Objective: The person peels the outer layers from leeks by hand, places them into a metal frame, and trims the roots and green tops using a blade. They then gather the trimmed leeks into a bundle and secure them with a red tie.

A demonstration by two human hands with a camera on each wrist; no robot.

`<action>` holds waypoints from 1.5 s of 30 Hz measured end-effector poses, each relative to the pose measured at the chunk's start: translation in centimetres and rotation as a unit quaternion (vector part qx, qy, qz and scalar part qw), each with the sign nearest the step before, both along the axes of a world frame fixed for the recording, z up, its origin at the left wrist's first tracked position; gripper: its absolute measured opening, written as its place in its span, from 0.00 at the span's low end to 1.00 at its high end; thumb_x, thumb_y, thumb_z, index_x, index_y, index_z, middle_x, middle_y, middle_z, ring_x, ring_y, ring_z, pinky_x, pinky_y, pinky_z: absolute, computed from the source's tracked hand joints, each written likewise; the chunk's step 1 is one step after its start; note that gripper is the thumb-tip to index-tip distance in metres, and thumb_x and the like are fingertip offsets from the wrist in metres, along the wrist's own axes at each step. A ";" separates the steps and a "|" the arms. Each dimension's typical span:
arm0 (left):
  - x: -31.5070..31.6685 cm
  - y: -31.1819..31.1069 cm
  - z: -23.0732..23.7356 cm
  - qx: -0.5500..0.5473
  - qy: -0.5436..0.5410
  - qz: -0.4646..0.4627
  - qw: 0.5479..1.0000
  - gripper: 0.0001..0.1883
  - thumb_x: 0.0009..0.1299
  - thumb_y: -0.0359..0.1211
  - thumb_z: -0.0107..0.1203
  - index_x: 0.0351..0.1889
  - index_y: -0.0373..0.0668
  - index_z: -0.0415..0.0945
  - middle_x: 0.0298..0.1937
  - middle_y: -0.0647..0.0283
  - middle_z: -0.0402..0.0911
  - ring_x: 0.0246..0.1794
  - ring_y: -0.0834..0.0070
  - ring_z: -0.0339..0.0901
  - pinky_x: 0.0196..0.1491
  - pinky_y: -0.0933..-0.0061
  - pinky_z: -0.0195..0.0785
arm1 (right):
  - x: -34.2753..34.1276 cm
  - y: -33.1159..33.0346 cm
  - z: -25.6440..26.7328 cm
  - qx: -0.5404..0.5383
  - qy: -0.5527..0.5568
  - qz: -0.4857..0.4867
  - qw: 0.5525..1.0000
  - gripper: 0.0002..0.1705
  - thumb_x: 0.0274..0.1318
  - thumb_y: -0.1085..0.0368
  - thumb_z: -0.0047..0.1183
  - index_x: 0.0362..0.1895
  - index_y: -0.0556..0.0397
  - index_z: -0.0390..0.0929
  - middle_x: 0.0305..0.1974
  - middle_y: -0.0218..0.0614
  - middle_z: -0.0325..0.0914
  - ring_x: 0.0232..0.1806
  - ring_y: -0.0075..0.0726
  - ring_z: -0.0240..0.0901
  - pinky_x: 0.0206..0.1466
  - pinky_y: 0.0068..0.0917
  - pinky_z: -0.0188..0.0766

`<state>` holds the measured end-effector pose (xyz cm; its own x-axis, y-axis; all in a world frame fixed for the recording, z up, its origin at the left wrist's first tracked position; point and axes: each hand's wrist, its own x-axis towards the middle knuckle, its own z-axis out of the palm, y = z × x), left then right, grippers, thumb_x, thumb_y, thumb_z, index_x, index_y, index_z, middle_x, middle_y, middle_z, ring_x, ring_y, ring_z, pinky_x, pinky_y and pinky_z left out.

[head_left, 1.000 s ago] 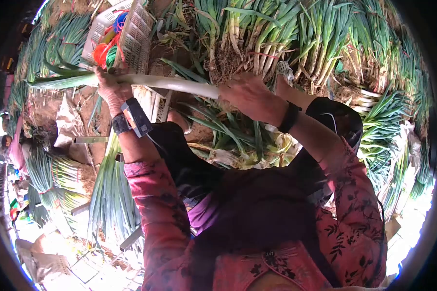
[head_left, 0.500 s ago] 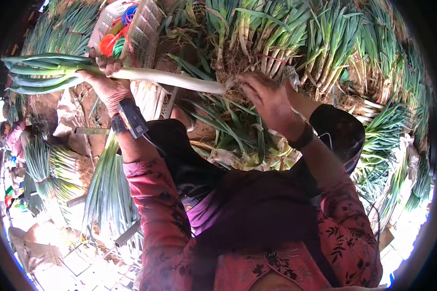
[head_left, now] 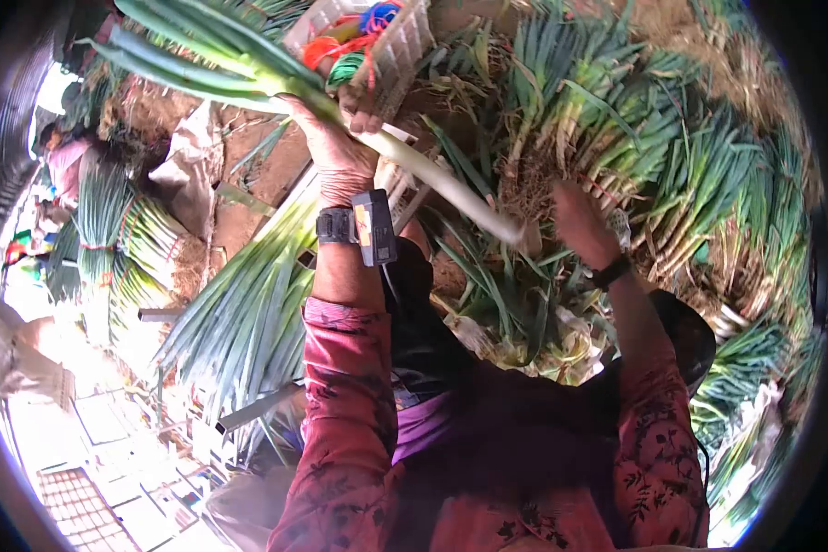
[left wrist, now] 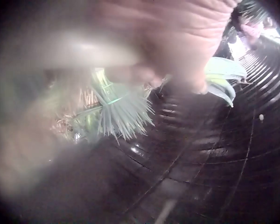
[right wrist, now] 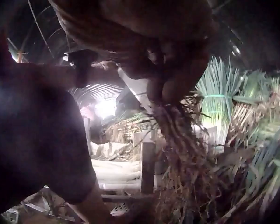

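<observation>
My left hand grips a leek where the white shaft meets the green leaves. The leek slants across the head view, with leaves to the upper left and root end to the lower right. My right hand is beside that root end, and its fingers look blurred there. In the right wrist view, brown stringy roots show right below the right hand's fingertips; I cannot tell whether they pinch anything. The left wrist view shows the left hand close up, with leaf ends beyond it.
A pale plastic crate holds orange, green and blue twine. Piled leeks with roots lie at the right. More leeks lie beneath my left forearm, and tied bundles stand at the left. Another person is at the far left.
The head view has turned. The leek has gone from nearly level to slanting down rightward, still in the left hand. The right hand, earlier at its root end, has drawn slightly away.
</observation>
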<state>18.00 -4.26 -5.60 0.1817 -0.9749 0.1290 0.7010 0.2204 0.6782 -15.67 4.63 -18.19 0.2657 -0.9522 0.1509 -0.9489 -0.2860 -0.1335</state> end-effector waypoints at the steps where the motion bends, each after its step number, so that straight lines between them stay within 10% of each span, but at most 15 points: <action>1: 0.5 0.2 0.1 -0.036 0.010 -0.039 0.999 0.44 0.61 0.73 0.42 0.59 0.46 0.67 0.22 0.72 0.58 0.14 0.82 0.53 0.20 0.79 0.54 | -0.4 -0.5 1.7 0.037 0.073 -0.018 0.996 0.20 0.51 0.70 0.56 0.50 0.56 0.70 0.46 0.49 0.72 0.50 0.52 0.71 0.52 0.45 0.68; 2: 1.0 0.2 0.2 -0.072 0.020 -0.079 0.994 0.45 0.61 0.74 0.41 0.60 0.47 0.67 0.21 0.73 0.58 0.14 0.83 0.52 0.19 0.80 0.52 | -0.7 -0.9 3.5 0.075 0.148 -0.028 0.986 0.24 0.51 0.70 0.55 0.54 0.56 0.70 0.49 0.51 0.71 0.55 0.52 0.70 0.59 0.44 0.67; 5: 0.6 0.4 0.7 -0.058 0.052 -0.072 0.994 0.47 0.58 0.77 0.39 0.60 0.47 0.68 0.21 0.73 0.59 0.14 0.83 0.54 0.18 0.80 0.51 | 2.5 -2.7 7.6 0.009 -0.174 0.023 0.984 0.25 0.57 0.69 0.53 0.60 0.54 0.68 0.54 0.49 0.71 0.59 0.46 0.69 0.64 0.42 0.65; 7: 1.1 -0.1 0.7 -0.086 0.072 -0.077 0.991 0.46 0.60 0.76 0.39 0.59 0.47 0.69 0.22 0.72 0.66 0.16 0.82 0.58 0.21 0.79 0.55 | 8.7 -2.1 11.3 0.203 -0.533 0.110 0.814 0.24 0.62 0.66 0.53 0.61 0.55 0.67 0.59 0.51 0.69 0.60 0.40 0.69 0.62 0.36 0.66; 10: 3.5 0.4 2.4 -0.069 0.016 0.050 0.996 0.43 0.62 0.73 0.41 0.58 0.47 0.69 0.27 0.69 0.73 0.17 0.81 0.62 0.23 0.79 0.59 | 14.5 -1.0 10.1 0.020 -0.333 0.207 0.920 0.21 0.59 0.68 0.57 0.55 0.60 0.68 0.41 0.51 0.78 0.43 0.55 0.78 0.43 0.42 0.73; 14: 10.2 3.2 2.9 -0.066 -0.125 0.171 0.975 0.36 0.72 0.64 0.39 0.55 0.37 0.67 0.40 0.55 0.78 0.39 0.64 0.77 0.50 0.57 0.70 | 17.7 -5.6 10.0 -0.068 -0.299 0.272 0.912 0.14 0.61 0.66 0.53 0.47 0.60 0.69 0.37 0.51 0.75 0.37 0.58 0.74 0.37 0.45 0.70; 18: 17.1 9.8 1.8 0.057 -0.158 0.288 0.943 0.33 0.73 0.55 0.46 0.62 0.35 0.63 0.59 0.47 0.71 0.62 0.50 0.69 0.68 0.46 0.58 | 22.8 -11.7 8.6 -0.056 -0.276 0.339 0.898 0.11 0.62 0.66 0.49 0.47 0.57 0.71 0.42 0.46 0.74 0.45 0.54 0.73 0.45 0.44 0.70; 24: 19.8 19.2 -7.3 0.253 -0.130 0.252 0.925 0.33 0.71 0.57 0.49 0.65 0.44 0.65 0.67 0.54 0.66 0.65 0.51 0.67 0.65 0.52 0.63 | 30.8 -14.6 2.3 -0.014 -0.124 0.381 0.916 0.14 0.60 0.67 0.46 0.50 0.57 0.71 0.47 0.46 0.72 0.49 0.53 0.70 0.50 0.43 0.69; 28: 16.3 22.3 -12.4 0.382 -0.183 0.043 0.905 0.27 0.75 0.46 0.47 0.66 0.39 0.64 0.58 0.53 0.76 0.48 0.60 0.80 0.50 0.64 0.76 | 30.5 -15.5 -7.1 -0.062 -0.026 0.332 0.941 0.09 0.55 0.70 0.48 0.42 0.49 0.73 0.46 0.38 0.75 0.57 0.49 0.67 0.61 0.41 0.64; 31: 15.8 21.1 -13.3 0.357 -0.445 0.116 0.813 0.16 0.73 0.31 0.50 0.56 0.34 0.74 0.47 0.55 0.83 0.45 0.65 0.82 0.48 0.68 0.76 | 28.5 -15.0 -9.9 0.020 -0.026 0.343 0.939 0.21 0.56 0.71 0.47 0.56 0.52 0.71 0.56 0.46 0.72 0.60 0.54 0.67 0.64 0.40 0.63; 33: 16.4 19.2 -12.3 0.217 -0.693 0.203 0.657 0.15 0.67 0.25 0.53 0.53 0.37 0.77 0.45 0.54 0.83 0.48 0.62 0.81 0.52 0.65 0.72 | 28.9 -15.4 -9.4 0.113 -0.109 0.309 0.938 0.22 0.57 0.73 0.46 0.58 0.54 0.70 0.55 0.47 0.73 0.59 0.54 0.68 0.64 0.41 0.64; 38: 18.5 14.5 -15.9 0.151 -0.872 0.112 0.451 0.26 0.67 0.36 0.56 0.64 0.51 0.69 0.69 0.56 0.64 0.72 0.59 0.57 0.71 0.47 0.44 | 25.3 -12.5 -4.1 0.071 -0.471 0.244 0.845 0.15 0.63 0.71 0.47 0.54 0.60 0.71 0.46 0.51 0.78 0.51 0.49 0.77 0.52 0.37 0.72; 42: 19.0 12.2 -19.3 0.104 -0.959 -0.001 0.265 0.30 0.71 0.48 0.50 0.72 0.63 0.58 0.76 0.63 0.53 0.78 0.63 0.45 0.74 0.40 0.32 | 17.5 -6.6 -7.3 0.290 -0.501 0.058 0.813 0.16 0.70 0.61 0.44 0.51 0.60 0.75 0.43 0.38 0.80 0.40 0.27 0.76 0.47 0.27 0.74; 44: 19.7 11.8 -21.7 0.130 -0.960 -0.002 0.250 0.29 0.73 0.50 0.46 0.72 0.64 0.57 0.77 0.68 0.51 0.77 0.64 0.47 0.74 0.44 0.34 | 13.2 -2.2 -11.3 0.252 -0.369 0.058 0.893 0.16 0.70 0.59 0.45 0.49 0.58 0.75 0.39 0.36 0.79 0.37 0.27 0.74 0.44 0.26 0.73; 45: 20.4 12.0 -23.6 0.108 -0.964 0.032 0.241 0.29 0.73 0.50 0.46 0.72 0.63 0.58 0.77 0.66 0.52 0.77 0.63 0.49 0.74 0.46 0.38 | 11.4 0.1 -12.5 0.369 -0.362 -0.007 0.856 0.16 0.70 0.58 0.45 0.49 0.58 0.75 0.37 0.36 0.79 0.37 0.27 0.74 0.43 0.26 0.72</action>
<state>38.36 7.78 -29.23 0.0036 -0.9998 -0.0192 -0.9628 0.0017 -0.2702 -4.24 4.72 -30.67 0.3441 -0.8619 -0.3726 -0.5436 0.1407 -0.8275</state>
